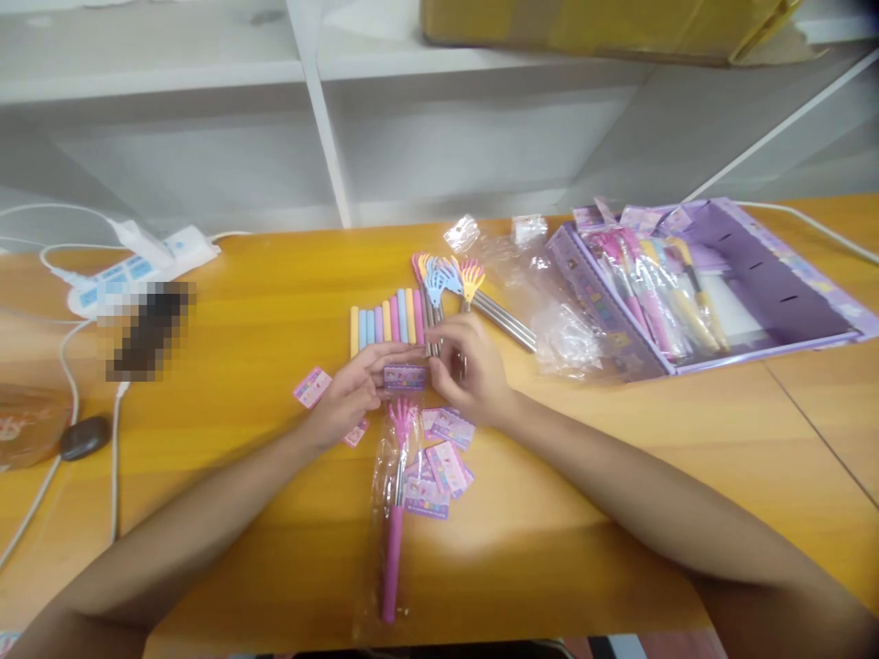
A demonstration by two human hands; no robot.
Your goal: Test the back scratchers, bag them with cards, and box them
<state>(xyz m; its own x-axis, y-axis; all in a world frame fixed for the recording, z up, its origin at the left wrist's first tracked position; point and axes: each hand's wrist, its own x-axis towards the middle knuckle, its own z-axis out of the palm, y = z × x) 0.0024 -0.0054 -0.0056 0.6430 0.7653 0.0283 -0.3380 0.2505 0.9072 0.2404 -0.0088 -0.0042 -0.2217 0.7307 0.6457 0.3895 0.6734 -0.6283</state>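
Scratcher (pixel 392 558) lies fore-and-aft, claw (pixel 402 417) pointing away, left hand (pixel 349 392) pinching the card (pixel 405 377), right hand (pixel 473 366) grip unclear.

The slender, plastic-wrapped, hand-headed stick (pixel 396 514) is pink with a silver metal shaft (pixel 399 476). Slim cylindrical handles (pixel 385 322) come in yellow, blue, purple and pink. The open lilac cardboard box (pixel 755 242) bears multicoloured printing, perhaps lettering, though blurred.

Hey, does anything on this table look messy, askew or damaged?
Nothing clearly looks spilled or broken. The loose printed cards lie scattered at odd angles on both sides of the bagged pink scratcher, unlike the neatly lined colored handles. Clear bags also sit crumpled beside the purple box.
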